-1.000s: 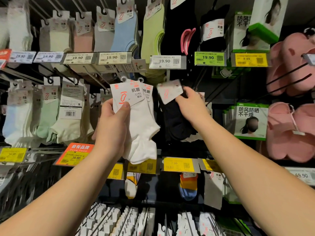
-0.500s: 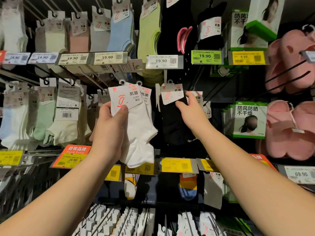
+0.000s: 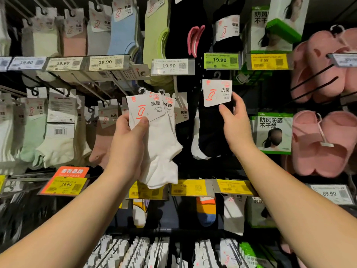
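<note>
White ankle socks point(image 3: 160, 147), two carded pairs by the look of it, sit in the left hand point(image 3: 127, 144) at centre of the rack front. Thumb is clamped over the lower edge of the front card point(image 3: 144, 110), fingers wrapped behind, sock toes dangling free below. Black socks point(image 3: 210, 132) hang just to the right, w/ the right hand point(image 3: 235, 126) pinching the lower right corner of their card point(image 3: 216, 92) btwn thumb and fingertips. Small plastic hook point(image 3: 217, 75) on top sits just under the green 19.90 price tag point(image 3: 222, 60); can't tell if it's on a peg or off. Handling, as I judge it: both packs v. light, knit soft and floppy, not fragile, not slippery; only stiff parts are card and hook. Card is the place to grip, since fabric alone would sag and swing. Corner pinch on the black pack is thin, so card could bend or twist; safer hold is across card mid, thumb front, fingers back, as the left does. Pink slippers point(image 3: 318, 144) hang well apart at far right.
</note>
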A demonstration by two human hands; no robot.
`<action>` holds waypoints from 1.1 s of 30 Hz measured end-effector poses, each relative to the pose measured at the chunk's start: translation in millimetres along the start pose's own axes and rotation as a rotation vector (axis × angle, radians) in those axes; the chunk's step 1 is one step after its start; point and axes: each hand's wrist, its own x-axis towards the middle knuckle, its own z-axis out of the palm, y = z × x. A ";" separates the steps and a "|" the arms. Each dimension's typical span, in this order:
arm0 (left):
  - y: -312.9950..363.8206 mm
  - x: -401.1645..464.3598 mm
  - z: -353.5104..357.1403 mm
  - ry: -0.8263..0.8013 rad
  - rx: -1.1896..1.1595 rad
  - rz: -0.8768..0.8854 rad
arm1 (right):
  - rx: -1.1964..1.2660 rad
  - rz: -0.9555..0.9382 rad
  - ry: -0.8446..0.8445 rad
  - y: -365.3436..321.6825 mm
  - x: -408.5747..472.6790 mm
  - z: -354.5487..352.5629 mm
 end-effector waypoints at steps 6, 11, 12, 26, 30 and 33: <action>-5.3 1.9 9.5 -0.015 -0.017 -0.006 | -0.008 0.004 0.005 -7.6 8.2 -6.2; -7.4 0.7 16.1 -0.028 -0.042 -0.029 | -0.058 -0.002 -0.005 -13.5 13.7 -5.8; -7.8 0.7 16.6 -0.029 -0.046 -0.030 | -0.068 -0.005 -0.004 -13.5 13.7 -7.2; -2.7 -1.1 27.0 -0.033 -0.108 -0.031 | -0.168 0.002 -0.076 -23.9 28.9 -24.7; -1.6 -2.0 29.6 -0.051 -0.122 -0.025 | -0.161 0.106 -0.117 -31.6 35.3 -28.0; -1.1 -2.6 30.9 -0.052 -0.134 -0.025 | -0.125 0.147 -0.121 -30.7 36.4 -32.4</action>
